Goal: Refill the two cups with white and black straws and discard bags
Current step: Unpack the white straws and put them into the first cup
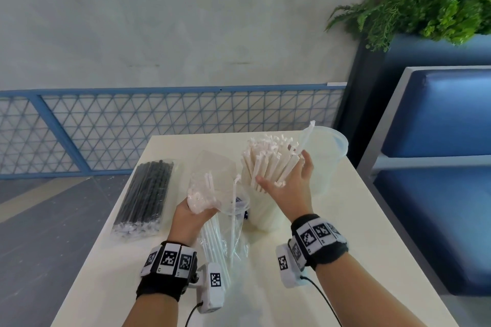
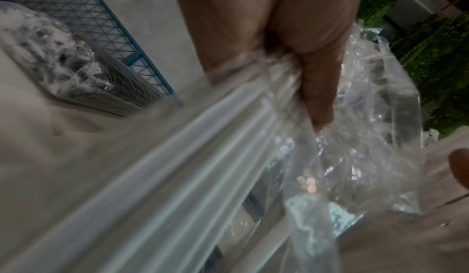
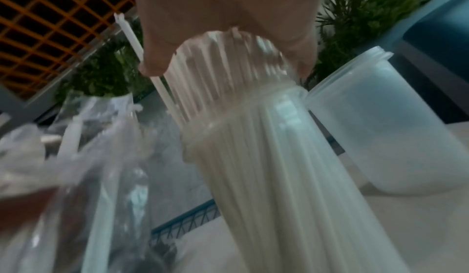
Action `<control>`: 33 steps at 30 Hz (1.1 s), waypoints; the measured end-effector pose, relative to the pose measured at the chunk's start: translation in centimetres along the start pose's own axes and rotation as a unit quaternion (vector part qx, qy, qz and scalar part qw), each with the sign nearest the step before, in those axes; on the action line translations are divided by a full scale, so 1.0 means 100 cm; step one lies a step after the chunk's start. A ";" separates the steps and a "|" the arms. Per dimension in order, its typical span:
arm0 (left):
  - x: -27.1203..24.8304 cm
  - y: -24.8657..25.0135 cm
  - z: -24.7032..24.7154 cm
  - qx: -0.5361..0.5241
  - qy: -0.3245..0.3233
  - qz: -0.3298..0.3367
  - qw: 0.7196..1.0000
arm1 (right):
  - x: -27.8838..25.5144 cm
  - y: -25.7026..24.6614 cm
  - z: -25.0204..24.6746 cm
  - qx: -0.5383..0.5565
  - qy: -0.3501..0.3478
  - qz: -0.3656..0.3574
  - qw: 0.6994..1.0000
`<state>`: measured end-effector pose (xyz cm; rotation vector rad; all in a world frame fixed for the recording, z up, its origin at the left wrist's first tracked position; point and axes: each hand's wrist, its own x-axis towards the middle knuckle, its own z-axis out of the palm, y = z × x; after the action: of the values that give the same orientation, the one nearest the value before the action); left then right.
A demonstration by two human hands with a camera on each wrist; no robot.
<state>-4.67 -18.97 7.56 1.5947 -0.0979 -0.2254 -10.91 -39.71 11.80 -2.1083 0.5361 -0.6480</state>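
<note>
Both wrist views were blurred. The cup (image 1: 261, 214) holding the white straws (image 1: 268, 164) was mostly hidden behind the right hand (image 1: 289, 188), whose fingers curled around that bunch. The left hand (image 1: 190, 216) gripped the clear bag (image 1: 220, 194) of leftover straws. A second cup (image 1: 328, 151) and the black straws (image 1: 146, 194) sat on the table (image 1: 345, 247).

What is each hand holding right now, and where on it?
Left hand: clear bag of white straws, gripped mid-length. Right hand: white straw bundle standing in a cup, gripped just above its rim.
</note>
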 end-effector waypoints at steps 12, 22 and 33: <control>0.001 -0.001 0.002 -0.006 -0.006 -0.003 1.000 | 0.021 -0.010 0.009 -0.002 0.020 -0.001 1.000; -0.001 0.003 0.005 -0.010 -0.005 -0.005 1.000 | 0.053 -0.029 -0.005 -0.025 0.015 -0.053 0.998; -0.007 0.008 0.005 -0.008 -0.014 -0.001 1.000 | 0.044 -0.041 -0.023 0.103 0.060 -0.176 0.977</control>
<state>-5.37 -19.30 8.42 1.5768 -0.1151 -0.2497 -8.37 -41.35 17.48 -1.9902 0.1495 -0.9929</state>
